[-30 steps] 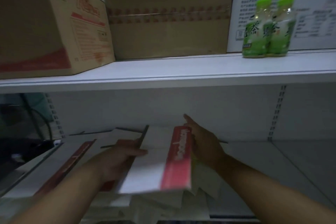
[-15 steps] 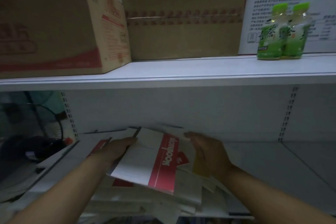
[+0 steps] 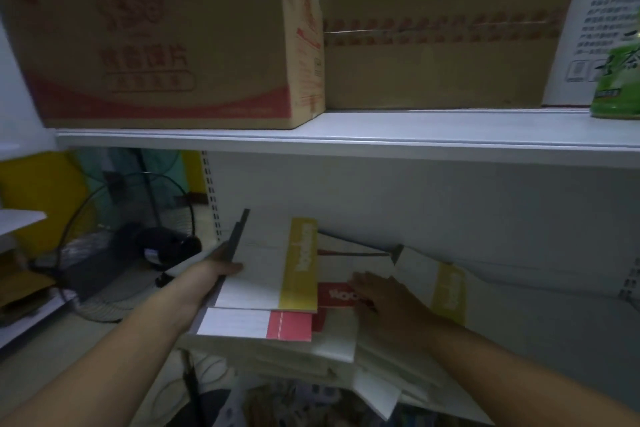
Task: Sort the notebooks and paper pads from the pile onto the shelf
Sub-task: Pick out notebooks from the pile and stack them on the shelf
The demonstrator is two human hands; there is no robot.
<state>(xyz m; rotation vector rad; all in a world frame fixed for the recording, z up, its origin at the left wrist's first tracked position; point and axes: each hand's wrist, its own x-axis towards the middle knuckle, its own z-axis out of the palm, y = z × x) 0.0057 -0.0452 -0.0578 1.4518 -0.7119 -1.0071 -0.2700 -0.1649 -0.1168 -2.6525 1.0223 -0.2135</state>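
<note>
A loose pile of notebooks and paper pads (image 3: pixel 339 340) lies on the lower white shelf (image 3: pixel 554 315). My left hand (image 3: pixel 216 270) grips the left edge of a white notebook with a yellow band (image 3: pixel 273 270), held tilted above a white pad with a red band (image 3: pixel 256 322). My right hand (image 3: pixel 384 302) rests flat, fingers straight, on a red-covered notebook (image 3: pixel 334 295) in the pile. Another yellow-banded pad (image 3: pixel 446 288) lies just right of that hand.
The upper shelf (image 3: pixel 346 135) carries a printed cardboard box (image 3: pixel 166 45), a plain taped box (image 3: pixel 440 31), a white printed sheet (image 3: pixel 609 10) and a green bottle (image 3: pixel 620 80). A black floor fan (image 3: pixel 138 246) stands left of the shelf unit.
The view has swung left. The red-banded notebook I held in both hands now lies on the pile, and my left hand holds a yellow-banded one. My right hand moved onto the pile.
</note>
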